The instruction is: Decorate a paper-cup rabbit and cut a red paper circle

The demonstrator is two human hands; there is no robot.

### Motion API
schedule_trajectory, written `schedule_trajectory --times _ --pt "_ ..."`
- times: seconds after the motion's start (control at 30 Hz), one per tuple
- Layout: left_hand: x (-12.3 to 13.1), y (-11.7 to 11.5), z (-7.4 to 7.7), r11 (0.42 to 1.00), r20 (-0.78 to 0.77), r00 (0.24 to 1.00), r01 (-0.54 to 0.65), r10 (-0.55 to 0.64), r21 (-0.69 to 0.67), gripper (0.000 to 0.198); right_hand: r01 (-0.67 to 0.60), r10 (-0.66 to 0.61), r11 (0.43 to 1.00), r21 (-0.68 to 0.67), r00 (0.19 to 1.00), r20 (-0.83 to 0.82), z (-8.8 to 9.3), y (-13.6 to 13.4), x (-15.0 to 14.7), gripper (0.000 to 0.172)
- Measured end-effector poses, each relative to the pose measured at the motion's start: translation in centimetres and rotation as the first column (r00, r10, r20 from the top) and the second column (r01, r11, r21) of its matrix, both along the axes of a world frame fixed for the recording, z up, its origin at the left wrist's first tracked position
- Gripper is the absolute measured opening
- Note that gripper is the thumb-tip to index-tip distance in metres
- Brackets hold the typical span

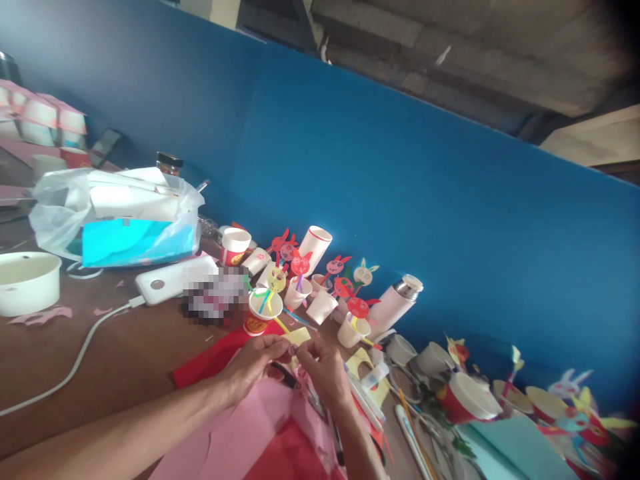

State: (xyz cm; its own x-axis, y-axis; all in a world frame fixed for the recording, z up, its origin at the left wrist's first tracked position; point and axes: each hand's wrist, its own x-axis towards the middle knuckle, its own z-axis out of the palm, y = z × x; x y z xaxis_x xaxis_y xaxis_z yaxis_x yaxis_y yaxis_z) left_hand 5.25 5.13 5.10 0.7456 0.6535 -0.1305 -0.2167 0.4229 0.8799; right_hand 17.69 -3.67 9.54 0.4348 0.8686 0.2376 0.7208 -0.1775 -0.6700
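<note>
My left hand and my right hand meet above the table, their fingertips pinching a small piece of yellow paper. Just under my left fingers lies a black scissor handle, and I cannot tell if it is held. Beneath my forearms spreads a pink paper sheet, with a red paper sheet beside my left hand. Close beyond my hands stands a paper cup holding coloured straws. Several paper cups with red and yellow rabbit cut-outs on sticks, such as one red rabbit, stand behind it.
A blue board stands along the far table edge. On the wooden table are a white power bank with a white cable, a plastic bag holding a tissue box, a white bowl, a pink thermos and more paper cups.
</note>
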Motion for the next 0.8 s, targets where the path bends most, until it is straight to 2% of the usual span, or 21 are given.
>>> schedule_trajectory --times 0.13,0.23,0.33,0.47,0.67,0.8 --pt "-0.6 0.4 1.6 0.983 -0.086 0.981 -0.167 0.173 0.075 0.028 0.061 -0.064 0.998 0.019 0.974 0.216 -0.7 -0.4 0.8 0.022" --pt "-0.8 0.5 2.0 0.954 -0.115 0.954 -0.256 0.276 0.158 0.025 0.061 -0.065 0.998 0.023 0.916 0.396 -1.6 -0.5 0.7 0.017" --pt "-0.7 0.4 1.8 0.951 -0.112 0.957 -0.245 0.269 0.188 0.026 0.031 -0.016 0.999 -0.020 0.859 0.511 -2.5 -0.2 0.3 0.018" --pt "-0.5 0.1 1.5 0.965 -0.163 0.958 -0.212 0.237 0.158 0.023 0.017 0.030 0.997 -0.076 0.819 0.574 -3.0 0.0 0.2 0.015" --pt "-0.5 0.1 1.4 0.967 -0.169 0.959 -0.205 0.230 0.152 0.023 -0.018 0.088 0.992 -0.127 0.815 0.573 -3.0 -0.3 0.6 0.019" --pt "-0.4 0.3 1.1 0.971 -0.140 0.967 -0.191 0.211 0.144 0.023 -0.017 0.081 0.993 -0.120 0.831 0.550 -2.1 -0.6 1.3 0.022"
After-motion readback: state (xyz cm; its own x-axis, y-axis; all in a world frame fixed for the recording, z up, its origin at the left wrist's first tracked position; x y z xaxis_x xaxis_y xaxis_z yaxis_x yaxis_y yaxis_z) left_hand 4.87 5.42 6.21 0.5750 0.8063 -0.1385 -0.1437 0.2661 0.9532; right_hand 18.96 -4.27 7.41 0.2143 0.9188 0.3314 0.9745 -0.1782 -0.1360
